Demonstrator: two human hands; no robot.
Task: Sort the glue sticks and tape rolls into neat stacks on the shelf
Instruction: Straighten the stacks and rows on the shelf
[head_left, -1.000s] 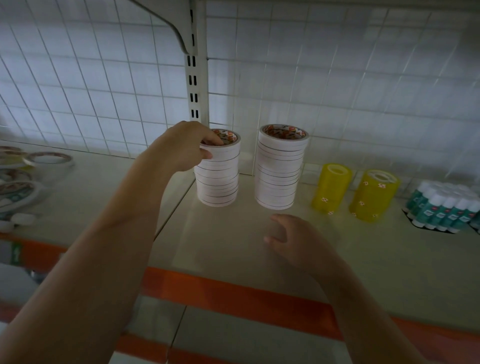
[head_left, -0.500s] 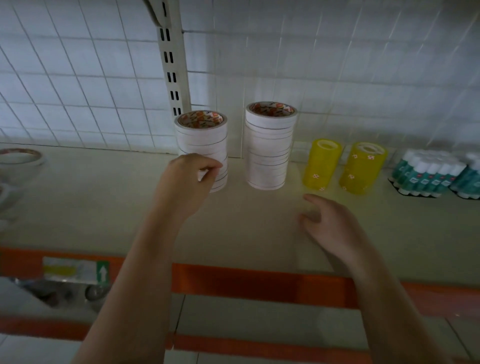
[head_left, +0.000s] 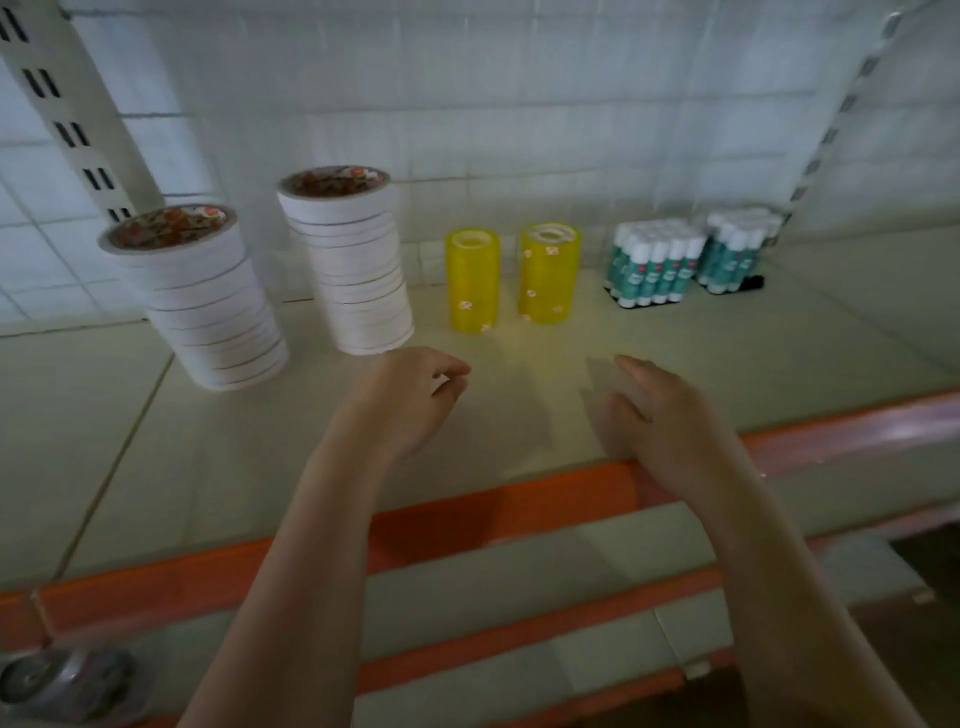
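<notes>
White rolls of tape stand in two tall stacks on the pale shelf (head_left: 519, 415), the left white tape stack (head_left: 200, 301) nearer the front, the right white tape stack (head_left: 353, 265) just behind. Two yellow tape stacks (head_left: 472, 283) and (head_left: 549, 273) stand upright beside them, and teal glue sticks with white caps (head_left: 655, 262) sit bundled at the back right. The left hand (head_left: 410, 400) hovers with a loosely curled grip, holding nothing. The right hand (head_left: 660, 421) has relaxed fingers, its grip empty too.
</notes>
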